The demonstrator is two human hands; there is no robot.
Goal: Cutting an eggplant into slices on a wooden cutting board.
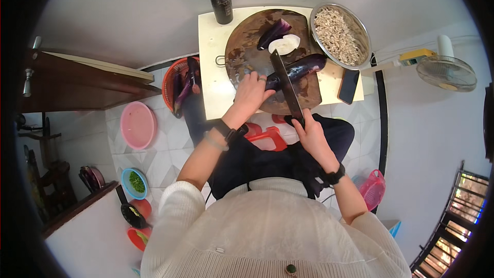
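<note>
A long purple eggplant (308,66) lies slantwise on a round wooden chopping board (247,42). My left hand (250,92) grips its near left end, fingers curled over it. In my right hand (312,134) is the handle of a dark-bladed kitchen knife (286,83); the blade crosses over the eggplant's middle. Whether the edge has entered the flesh, I cannot tell. Farther back on the board lie a cut purple eggplant piece (274,34) and, against it, a piece with its pale cut face (285,44) upward.
A steel bowl of chopped pale food (339,36) and a phone (348,87) are at the table's right. A black open bottle (220,0) stands back left. An orange basket of eggplants (168,85) and a pink basin (139,125) are left of the table. A fan (446,73) is at right.
</note>
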